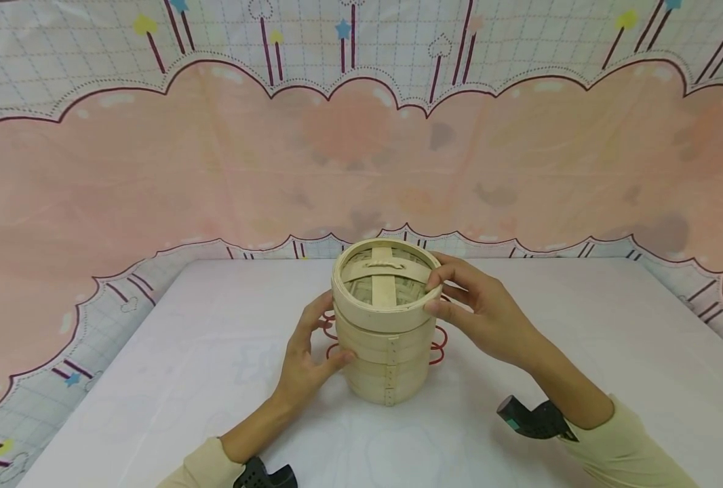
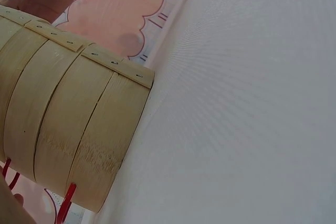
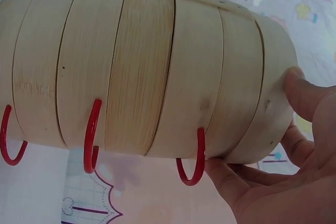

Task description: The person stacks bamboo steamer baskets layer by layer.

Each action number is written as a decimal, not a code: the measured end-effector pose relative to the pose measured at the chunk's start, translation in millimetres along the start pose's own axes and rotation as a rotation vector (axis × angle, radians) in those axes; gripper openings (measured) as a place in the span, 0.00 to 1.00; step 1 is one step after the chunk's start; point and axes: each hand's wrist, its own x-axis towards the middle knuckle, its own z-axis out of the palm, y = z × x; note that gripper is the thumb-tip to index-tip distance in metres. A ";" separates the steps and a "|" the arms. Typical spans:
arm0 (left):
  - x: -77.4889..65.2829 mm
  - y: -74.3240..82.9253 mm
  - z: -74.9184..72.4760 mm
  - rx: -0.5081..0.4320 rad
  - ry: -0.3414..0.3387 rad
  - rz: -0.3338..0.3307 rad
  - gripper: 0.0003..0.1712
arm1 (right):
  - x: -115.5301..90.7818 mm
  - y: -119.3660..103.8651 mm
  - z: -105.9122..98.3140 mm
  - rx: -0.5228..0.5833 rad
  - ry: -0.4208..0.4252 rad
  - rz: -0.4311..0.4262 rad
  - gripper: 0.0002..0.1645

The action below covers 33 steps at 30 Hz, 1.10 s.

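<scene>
A stacked bamboo steamer (image 1: 388,369) with several tiers stands upright on the white table. Its woven lid (image 1: 383,272), crossed by bamboo strips, sits on top. My left hand (image 1: 306,359) holds the steamer's left side, thumb at the front and fingers reaching round behind. With thumb and fingers, my right hand (image 1: 483,308) grips the lid's rim on the right; the right wrist view shows that hand (image 3: 278,187) at the lid end. Red loop handles (image 3: 92,137) stick out from the tiers' sides. The left wrist view shows the stapled bamboo wall (image 2: 79,108) close up.
The white tabletop (image 1: 172,379) spreads out on both sides of the steamer. Behind it hangs a peach and white patterned cloth (image 1: 245,169). Black wrist devices (image 1: 535,417) are worn on both forearms, near light sleeves (image 1: 630,440).
</scene>
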 end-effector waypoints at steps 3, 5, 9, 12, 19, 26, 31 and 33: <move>0.1 0.1 0.1 0.000 0.001 -0.001 0.47 | 0.3 0.0 0.1 -0.001 -0.008 -0.015 0.11; 0.0 -0.1 0.0 -0.001 0.001 -0.002 0.47 | 0.7 -0.1 0.4 -0.006 -0.013 -0.030 0.11; -0.1 -0.4 -0.1 0.001 0.001 -0.009 0.47 | 1.4 0.0 0.6 -0.016 -0.016 -0.052 0.11; -0.5 -0.6 -0.1 0.008 -0.001 -0.012 0.47 | 1.6 0.6 0.3 -0.021 -0.013 -0.052 0.11; -0.6 0.4 -0.1 0.028 -0.002 -0.021 0.48 | 1.6 4.9 -1.9 -0.038 -0.036 -0.060 0.12; -0.5 0.2 0.0 0.015 -0.004 -0.013 0.48 | 3.1 10.0 -7.0 0.000 -0.110 -0.054 0.21; -1.6 -2.7 -0.1 -0.002 -0.004 -0.008 0.47 | 2.4 11.5 -6.7 -0.005 -0.108 -0.010 0.24; -3.7 -9.5 0.0 -0.007 -0.004 -0.013 0.48 | 1.6 12.0 -5.3 -0.015 -0.096 0.009 0.24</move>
